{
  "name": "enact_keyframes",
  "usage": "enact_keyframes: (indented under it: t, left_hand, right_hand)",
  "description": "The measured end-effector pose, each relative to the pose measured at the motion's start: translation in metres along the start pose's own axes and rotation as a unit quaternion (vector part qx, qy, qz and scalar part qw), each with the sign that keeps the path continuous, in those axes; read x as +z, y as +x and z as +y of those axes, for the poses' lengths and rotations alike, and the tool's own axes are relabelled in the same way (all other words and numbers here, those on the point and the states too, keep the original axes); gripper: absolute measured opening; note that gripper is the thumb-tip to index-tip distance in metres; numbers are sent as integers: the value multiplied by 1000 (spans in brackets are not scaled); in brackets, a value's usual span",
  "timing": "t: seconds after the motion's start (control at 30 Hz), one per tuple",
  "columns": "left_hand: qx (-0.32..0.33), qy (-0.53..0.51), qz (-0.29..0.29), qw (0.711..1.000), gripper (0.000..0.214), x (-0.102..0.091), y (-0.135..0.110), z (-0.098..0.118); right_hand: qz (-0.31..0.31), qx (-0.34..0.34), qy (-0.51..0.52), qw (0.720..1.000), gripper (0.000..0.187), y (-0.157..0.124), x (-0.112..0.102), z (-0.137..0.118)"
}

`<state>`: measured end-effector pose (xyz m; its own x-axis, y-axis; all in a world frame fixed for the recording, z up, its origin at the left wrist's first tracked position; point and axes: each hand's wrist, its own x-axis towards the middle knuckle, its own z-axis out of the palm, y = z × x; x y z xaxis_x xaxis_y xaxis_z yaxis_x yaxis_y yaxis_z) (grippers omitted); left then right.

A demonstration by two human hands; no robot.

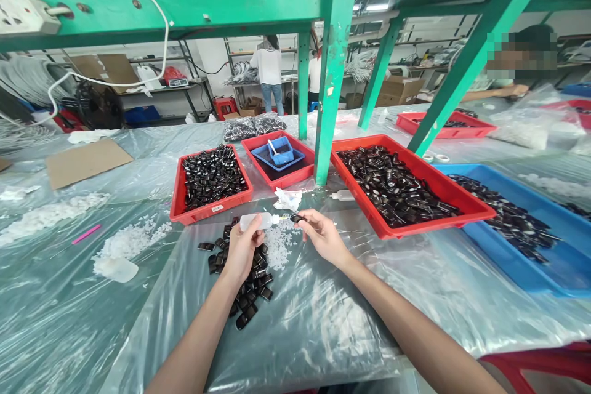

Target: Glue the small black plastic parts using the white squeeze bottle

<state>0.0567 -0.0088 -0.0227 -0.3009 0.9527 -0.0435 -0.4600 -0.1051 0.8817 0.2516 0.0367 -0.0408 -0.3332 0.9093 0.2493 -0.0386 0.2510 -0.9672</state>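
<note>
My left hand [243, 250] is closed round a translucent squeeze bottle [255, 221], tipped on its side with its thin nozzle pointing right. The nozzle tip is close to a small black plastic part [298, 218] pinched in the fingers of my right hand [324, 236]; whether they touch I cannot tell. Under and beside my left hand lies a loose heap of black plastic parts [252, 286]. Small clear-white pieces [279, 245] are scattered on the table between my hands. A crumpled white tissue [288, 199] lies just beyond them.
Red trays of black parts stand at left [210, 214] and right [392, 232]; a red tray [281, 180] between them holds blue trays. A blue tray [554, 271] lies far right. A green post [333, 74] rises ahead. A pink pen [86, 234] lies left. People work behind.
</note>
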Motion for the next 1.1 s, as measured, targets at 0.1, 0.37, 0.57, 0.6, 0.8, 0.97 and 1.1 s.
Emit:
enact_keyframes:
  t: [0.1, 0.37, 0.57, 0.6, 0.8, 0.97, 1.1]
  left_hand:
    - [4, 7, -10, 1000, 38, -2, 1, 1]
    - [35, 72, -20, 997, 38, -6, 1, 1]
    - [31, 98, -29, 994, 42, -4, 0, 2]
    - [33, 97, -27, 994, 42, -4, 0, 2]
    - [34, 103, -22, 994, 42, -2, -1, 4]
    - [39, 107, -19, 993, 40, -3, -1, 4]
    - [41, 111, -19, 993, 40, -4, 0, 4]
  right_hand:
    - [0, -3, -14, 1000, 31, -1, 0, 0]
    - [-25, 10, -16, 1000, 27, -2, 2, -2]
    - [-23, 14, 3, 1000, 31, -2, 1, -4]
    - [-25, 13, 7, 1000, 31, -1, 1, -4]
    - [-30, 12, 20, 999, 32, -2, 2, -3]
    - [-33, 11, 26, 999, 34, -2, 1, -2]
    - [-36, 11, 26, 999, 35, -1, 1, 0]
